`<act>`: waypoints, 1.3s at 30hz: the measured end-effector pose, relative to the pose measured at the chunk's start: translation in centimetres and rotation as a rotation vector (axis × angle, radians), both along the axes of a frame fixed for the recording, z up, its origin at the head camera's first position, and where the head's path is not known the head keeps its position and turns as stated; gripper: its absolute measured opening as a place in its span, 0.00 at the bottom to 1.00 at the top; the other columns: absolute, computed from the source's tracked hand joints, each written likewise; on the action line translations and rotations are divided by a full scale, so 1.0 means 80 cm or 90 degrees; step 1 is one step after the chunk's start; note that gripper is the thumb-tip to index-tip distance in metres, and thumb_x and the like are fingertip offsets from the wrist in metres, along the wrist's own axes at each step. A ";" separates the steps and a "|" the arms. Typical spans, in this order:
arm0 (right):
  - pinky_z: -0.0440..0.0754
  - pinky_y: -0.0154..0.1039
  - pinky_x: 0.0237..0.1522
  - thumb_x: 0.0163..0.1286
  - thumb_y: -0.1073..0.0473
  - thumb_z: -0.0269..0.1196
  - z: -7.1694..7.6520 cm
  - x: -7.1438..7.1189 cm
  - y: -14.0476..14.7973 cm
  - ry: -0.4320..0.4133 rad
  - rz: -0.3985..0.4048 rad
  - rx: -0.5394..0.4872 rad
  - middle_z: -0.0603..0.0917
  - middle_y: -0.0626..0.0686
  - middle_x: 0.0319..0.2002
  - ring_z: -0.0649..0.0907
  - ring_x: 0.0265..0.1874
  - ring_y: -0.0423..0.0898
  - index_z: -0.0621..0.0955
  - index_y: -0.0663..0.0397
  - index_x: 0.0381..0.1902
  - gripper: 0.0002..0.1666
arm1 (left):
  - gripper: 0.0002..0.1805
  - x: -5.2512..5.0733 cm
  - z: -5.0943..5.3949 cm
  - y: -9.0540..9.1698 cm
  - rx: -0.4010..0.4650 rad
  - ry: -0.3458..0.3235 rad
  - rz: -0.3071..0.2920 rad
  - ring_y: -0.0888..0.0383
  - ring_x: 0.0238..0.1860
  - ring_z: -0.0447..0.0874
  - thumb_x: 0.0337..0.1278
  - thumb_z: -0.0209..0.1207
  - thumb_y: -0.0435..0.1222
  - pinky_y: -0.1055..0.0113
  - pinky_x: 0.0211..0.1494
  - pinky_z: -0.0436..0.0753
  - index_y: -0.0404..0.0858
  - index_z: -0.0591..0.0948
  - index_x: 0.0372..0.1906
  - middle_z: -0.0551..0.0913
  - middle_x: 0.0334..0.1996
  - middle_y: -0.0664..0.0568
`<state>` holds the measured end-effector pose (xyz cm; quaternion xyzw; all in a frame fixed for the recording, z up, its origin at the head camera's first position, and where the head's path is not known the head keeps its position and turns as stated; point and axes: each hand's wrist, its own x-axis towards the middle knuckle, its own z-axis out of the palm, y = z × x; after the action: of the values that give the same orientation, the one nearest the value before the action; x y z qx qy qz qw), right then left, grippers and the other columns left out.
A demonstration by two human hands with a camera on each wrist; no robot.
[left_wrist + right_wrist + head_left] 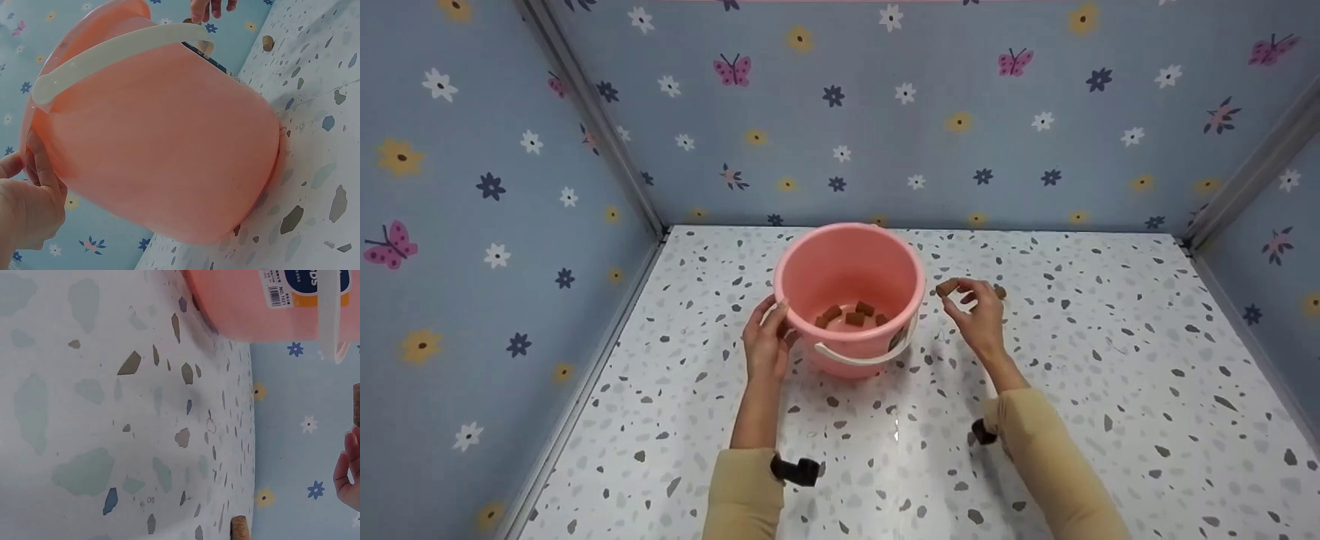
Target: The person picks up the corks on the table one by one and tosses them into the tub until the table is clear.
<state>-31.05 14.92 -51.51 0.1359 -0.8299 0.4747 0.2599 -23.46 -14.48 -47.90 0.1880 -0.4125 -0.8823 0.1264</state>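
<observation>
A pink bucket (pixel 840 367) stands upright on the speckled table, its white handle (pixel 864 360) hanging down the near side. At the bucket's left rim, my left hand (pixel 765 337) grips the edge between thumb and fingers. Several brown corks (pixel 855 319) lie on the bucket's bottom. To the right of the bucket, my right hand (pixel 981 322) pinches one cork (pixel 946 288) by thumb and fingertips, raised above the table and apart from the rim. Another cork (pixel 1000 292) lies on the table just beyond the right hand; the left wrist view shows this loose cork (pixel 268 43) too.
A white speckled tabletop (pixel 1110 390) extends around the bucket. Blue flowered panels (pixel 915 112) enclose it at the back and both sides, with grey metal posts (pixel 592 112) at the corners. A printed label (pixel 281 292) is on the bucket's right side.
</observation>
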 end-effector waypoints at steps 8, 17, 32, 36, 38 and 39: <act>0.74 0.48 0.25 0.51 0.65 0.67 0.026 0.014 -0.005 0.055 0.037 -0.017 0.77 0.57 0.32 0.75 0.27 0.48 0.79 0.63 0.39 0.16 | 0.22 0.001 0.001 -0.001 0.006 -0.001 0.004 0.58 0.31 0.77 0.51 0.59 0.32 0.68 0.34 0.80 0.34 0.70 0.53 0.78 0.36 0.46; 0.72 0.44 0.26 0.50 0.67 0.67 0.060 0.032 -0.024 0.096 0.097 -0.036 0.78 0.61 0.33 0.76 0.28 0.54 0.79 0.66 0.40 0.18 | 0.20 0.002 0.000 -0.001 0.009 0.018 0.005 0.58 0.29 0.76 0.53 0.57 0.30 0.69 0.31 0.79 0.33 0.70 0.52 0.78 0.31 0.48; 0.72 0.40 0.29 0.49 0.66 0.68 0.083 0.045 -0.072 0.111 0.170 -0.026 0.77 0.58 0.32 0.76 0.30 0.53 0.78 0.65 0.39 0.17 | 0.20 0.001 -0.001 0.000 0.015 0.007 0.007 0.58 0.31 0.76 0.52 0.58 0.30 0.68 0.33 0.79 0.33 0.70 0.51 0.78 0.33 0.47; 0.75 0.41 0.30 0.51 0.61 0.68 0.087 0.043 -0.084 0.101 0.186 -0.018 0.77 0.56 0.32 0.76 0.31 0.49 0.79 0.61 0.39 0.17 | 0.20 0.001 0.000 0.001 0.014 0.010 0.007 0.58 0.31 0.76 0.52 0.58 0.30 0.68 0.33 0.79 0.33 0.70 0.51 0.78 0.34 0.47; 0.74 0.40 0.31 0.51 0.60 0.68 0.090 0.044 -0.089 0.092 0.190 -0.009 0.77 0.56 0.32 0.75 0.31 0.48 0.79 0.61 0.39 0.18 | 0.20 0.001 0.001 0.001 0.010 0.011 0.004 0.56 0.33 0.76 0.52 0.58 0.30 0.68 0.33 0.79 0.33 0.70 0.52 0.78 0.34 0.47; 0.74 0.39 0.32 0.51 0.59 0.68 0.091 0.044 -0.092 0.089 0.191 -0.004 0.77 0.55 0.32 0.75 0.31 0.48 0.79 0.61 0.39 0.18 | 0.20 0.001 0.001 0.002 0.008 0.011 0.003 0.56 0.33 0.76 0.52 0.58 0.30 0.68 0.34 0.79 0.33 0.70 0.52 0.78 0.34 0.47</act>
<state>-27.54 7.56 -44.23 0.2899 -0.7789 0.4998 0.2439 -23.36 -14.36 -47.81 0.1823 -0.4052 -0.8862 0.1311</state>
